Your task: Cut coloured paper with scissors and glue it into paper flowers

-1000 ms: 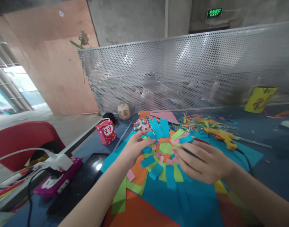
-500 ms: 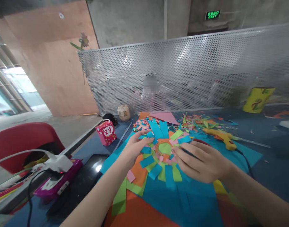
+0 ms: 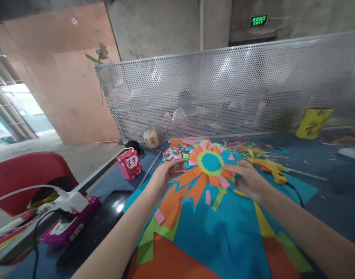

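Note:
Between my two hands a felt rosette (image 3: 211,163) is held up over the blue felt sheet (image 3: 218,232). It has a blue centre, a scalloped lime ring, petals in orange, pink, lime and blue, and orange-and-blue tails pointing down left. My left hand (image 3: 167,172) pinches its left edge, the thumb partly hidden near the petals. On the opposite edge, the thumb of my right hand (image 3: 247,176) lies on the front face and the fingers are behind. Below it, a pink strip (image 3: 208,197) and a lime strip (image 3: 218,198) hang or lie at the sheet; I cannot tell which.
A yellow glue gun (image 3: 267,167) lies to the right, its cord trailing forward. Felt scraps (image 3: 249,147) lie behind it. At the left are a red drink carton (image 3: 129,164), a dark tablet (image 3: 98,228) and a purple power strip (image 3: 71,224). A perforated metal screen (image 3: 194,89) borders the back.
The rosette has been turned over: its back, with loose strips around a lime disc, faced me before, and now the blue-centred front shows. Its tails swung from the top to the lower left.

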